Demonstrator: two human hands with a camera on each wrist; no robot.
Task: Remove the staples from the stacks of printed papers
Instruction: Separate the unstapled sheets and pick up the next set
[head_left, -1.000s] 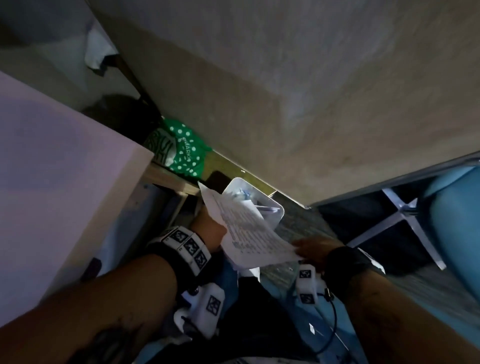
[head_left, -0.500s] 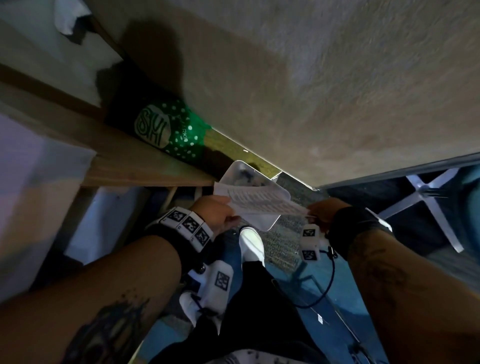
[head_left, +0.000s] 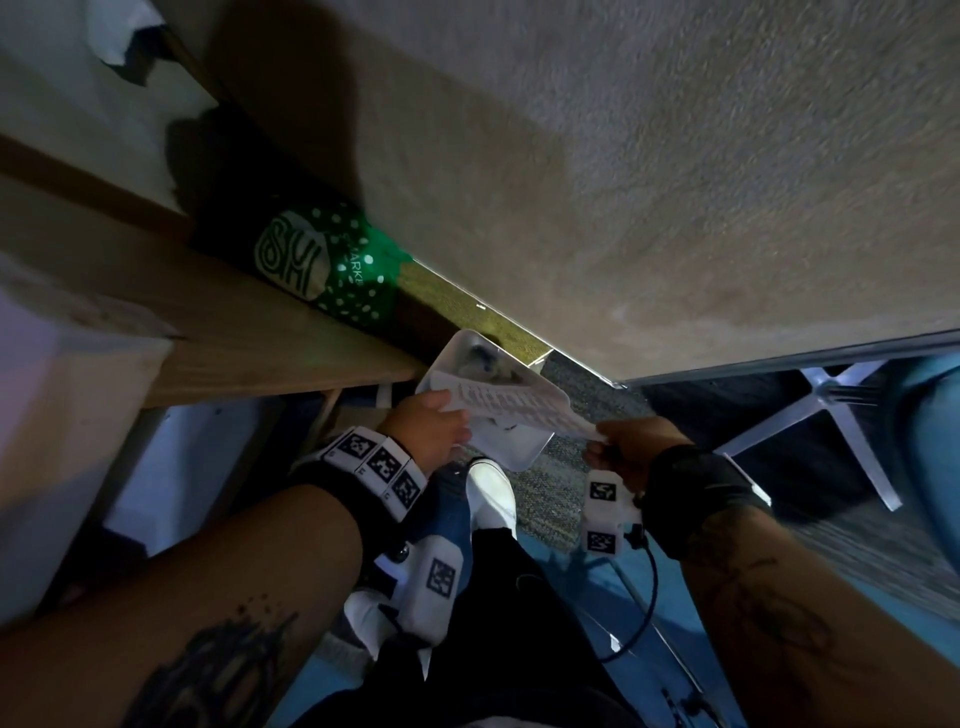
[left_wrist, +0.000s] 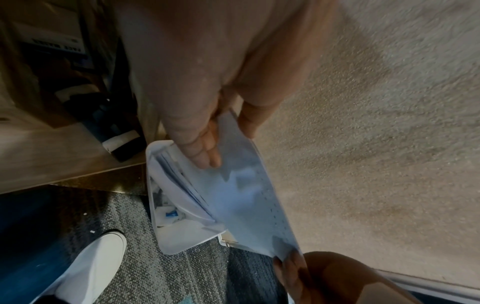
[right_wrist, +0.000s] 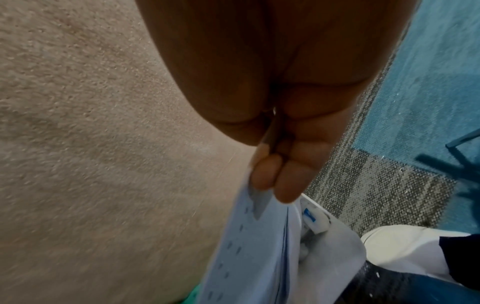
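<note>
Nearest the camera, at the bottom of the head view, my two forearms reach forward over my dark trousers and a white shoe (head_left: 491, 496) on the grey and blue carpet (head_left: 558, 514). Just beyond, in the lower middle of the frame, my left hand (head_left: 423, 428) pinches one end of a stack of printed papers (head_left: 519, 413), thumb on the printed side and fingers (left_wrist: 205, 152) curled underneath, while my right hand (head_left: 621, 452) pinches the opposite corner between thumb and fingers (right_wrist: 275, 174). The stack hangs in the air between the two hands, sagging a little, directly over a white bin (head_left: 460, 358) that stands on the carpet. The bin holds loose white sheets leaning against its wall and, at the bottom, small scraps with a blue bit among them; I cannot tell what those are. I see no staple and no remover in either hand, so I judge this stack is either being dropped into the bin or lifted out, and I cannot say which. Next I'd need one corner bared to check for a staple. Further off, toward the left of the frame, a green spotted bag (head_left: 332, 270) sits under the wooden surface (head_left: 234, 338), and a beige wall (head_left: 623, 182) fills the upper right.
</note>
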